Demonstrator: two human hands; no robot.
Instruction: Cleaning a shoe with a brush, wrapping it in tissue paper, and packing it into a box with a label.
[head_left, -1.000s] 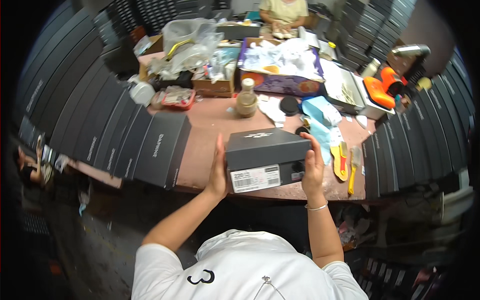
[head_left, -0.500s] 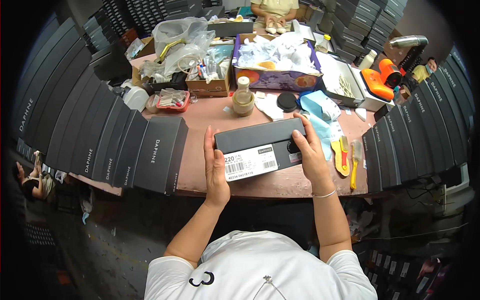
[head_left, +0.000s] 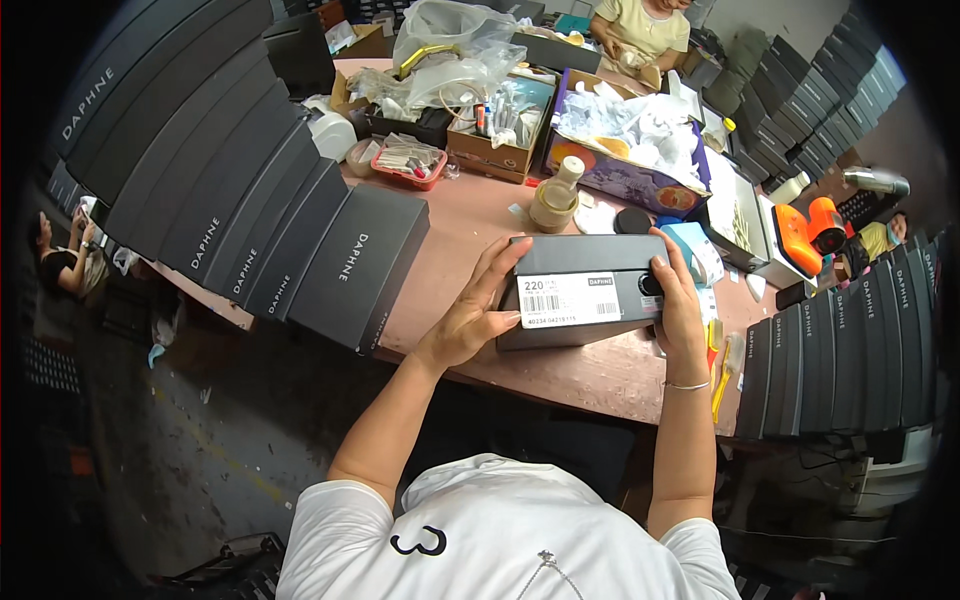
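A dark grey shoebox (head_left: 585, 250) with a white barcode label on its near side is held between my two hands over the front part of the table. My left hand (head_left: 470, 322) grips its left end, thumb by the label and the fingers reaching up to the lid edge. Around the right end is my right hand (head_left: 683, 312), its thumb near a round dark sticker. The lid is on, so whatever lies inside is hidden. Just behind the box stands a bottle (head_left: 556, 197) of yellowish liquid.
More shoeboxes are stacked along the left (head_left: 365, 255) and right (head_left: 840, 350) of the pink table (head_left: 590, 380). At the back sit a carton of crumpled paper (head_left: 640, 180), a red tray of swabs (head_left: 408, 165) and an orange tool (head_left: 797, 240). Yellow-handled brushes (head_left: 722, 385) lie right. A co-worker (head_left: 645, 35) sits opposite.
My view has turned, so the table and stacks appear tilted. The shoebox, still in both hands, has shifted right in view and now shows more of its underside.
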